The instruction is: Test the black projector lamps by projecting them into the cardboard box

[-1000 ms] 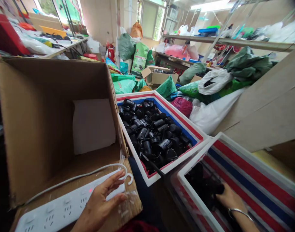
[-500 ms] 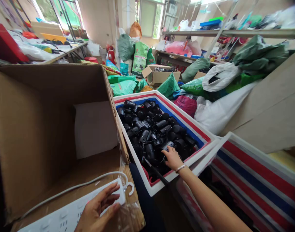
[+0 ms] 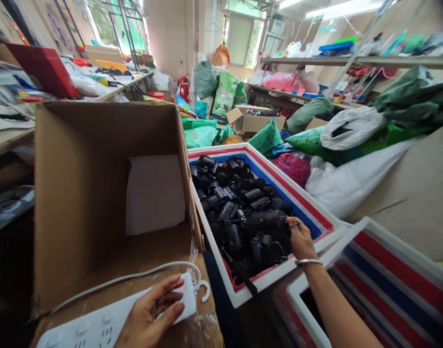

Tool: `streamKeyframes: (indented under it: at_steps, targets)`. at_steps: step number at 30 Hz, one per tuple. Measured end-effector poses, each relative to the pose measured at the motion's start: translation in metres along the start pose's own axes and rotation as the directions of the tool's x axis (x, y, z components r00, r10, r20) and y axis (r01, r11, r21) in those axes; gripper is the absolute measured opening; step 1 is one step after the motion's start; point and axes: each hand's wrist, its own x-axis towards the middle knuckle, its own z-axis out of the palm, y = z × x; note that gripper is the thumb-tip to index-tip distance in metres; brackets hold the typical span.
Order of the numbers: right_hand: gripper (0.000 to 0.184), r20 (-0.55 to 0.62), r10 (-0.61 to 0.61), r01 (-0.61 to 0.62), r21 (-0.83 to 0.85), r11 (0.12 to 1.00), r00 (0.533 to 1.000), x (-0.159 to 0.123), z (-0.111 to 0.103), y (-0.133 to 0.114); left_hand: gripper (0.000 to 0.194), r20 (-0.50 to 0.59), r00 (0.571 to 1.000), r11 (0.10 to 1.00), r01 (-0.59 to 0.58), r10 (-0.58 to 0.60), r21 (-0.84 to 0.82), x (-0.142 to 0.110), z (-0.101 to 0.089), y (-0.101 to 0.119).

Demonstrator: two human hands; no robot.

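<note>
Right hand (image 3: 302, 239) on one black device (image 3: 265, 221)

Counting from the one large cardboard box (image 3: 80, 193): to its right, one near crate (image 3: 214, 241) and one far crate (image 3: 406, 251), two altogether. Black cylindrical devices (image 3: 234, 237) in the near one overlap too much to count. Inside the box, one white sheet (image 3: 155, 193); in front, one power strip (image 3: 94, 321); beyond, one red jug (image 3: 184, 89).

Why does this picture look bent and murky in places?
Head view: edges look stretched and soft, perhaps from a wide lens; the ceiling light glares white; the cardboard box is shadowed inside; the black items blend together.
</note>
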Motion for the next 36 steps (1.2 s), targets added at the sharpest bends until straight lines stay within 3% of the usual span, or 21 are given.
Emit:
streamKeyframes:
  at_steps: [4, 7, 9, 11, 14, 16, 18, 21, 23, 28, 32, 36]
  targets:
    - [0.039, -0.014, -0.049, 0.051, 0.308, 0.950, 0.999, -0.023, -0.004, -0.060, 0.043, 0.008, 0.997, 0.996, -0.078, 0.078, 0.031, 0.006, 0.016, 0.024]
    - [0.039, 0.091, -0.055, -0.009, 0.587, 0.809, 0.994, -0.044, 0.009, -0.103, 0.047, 0.004, 0.989, 0.989, -0.148, 0.148, 0.020, 0.010, 0.036, 0.049]
    - [0.039, 0.164, -0.091, -0.046, 0.683, 0.729, 0.982, -0.060, 0.022, -0.124, 0.060, 0.055, 0.984, 0.986, -0.167, 0.168, -0.027, 0.013, 0.050, 0.061]
    - [0.041, 0.223, -0.155, -0.049, 0.704, 0.709, 0.962, -0.075, 0.036, -0.140, 0.083, 0.168, 0.978, 0.989, -0.108, 0.124, -0.104, 0.016, 0.060, 0.067]
    - [0.045, 0.338, -0.237, -0.080, 0.707, 0.702, 0.911, -0.091, 0.052, -0.156, 0.088, 0.345, 0.938, 0.975, 0.099, -0.026, -0.197, 0.017, 0.063, 0.063]
    - [0.045, 0.394, -0.270, -0.070, 0.665, 0.743, 0.879, -0.096, 0.057, -0.161, 0.085, 0.409, 0.908, 0.954, 0.199, -0.094, -0.223, 0.014, 0.059, 0.058]
    - [0.044, 0.406, -0.299, 0.012, 0.576, 0.818, 0.863, -0.098, 0.059, -0.163, 0.085, 0.399, 0.908, 0.951, 0.223, -0.124, -0.213, 0.009, 0.055, 0.056]
    - [0.043, 0.366, -0.335, 0.198, 0.363, 0.910, 0.868, -0.100, 0.060, -0.159, 0.072, 0.282, 0.948, 0.973, 0.193, -0.151, -0.129, 0.001, 0.050, 0.061]
    - [0.038, 0.320, -0.359, 0.292, 0.239, 0.926, 0.877, -0.102, 0.062, -0.154, 0.058, 0.190, 0.970, 0.987, 0.160, -0.155, -0.012, -0.003, 0.048, 0.067]
    - [0.029, 0.247, -0.457, 0.446, 0.102, 0.889, 0.855, -0.118, 0.073, -0.145, 0.033, 0.029, 1.000, 0.937, -0.007, -0.003, 0.349, -0.010, 0.048, 0.068]
    - [0.019, 0.324, -0.573, 0.585, 0.072, 0.808, 0.753, -0.134, 0.091, -0.136, 0.026, -0.051, 0.998, 0.868, 0.008, 0.020, 0.497, -0.014, 0.048, 0.051]
    - [0.018, 0.342, -0.665, 0.712, -0.014, 0.702, 0.663, -0.144, 0.110, -0.128, 0.021, -0.070, 0.997, 0.869, 0.025, 0.011, 0.494, -0.021, 0.045, 0.035]
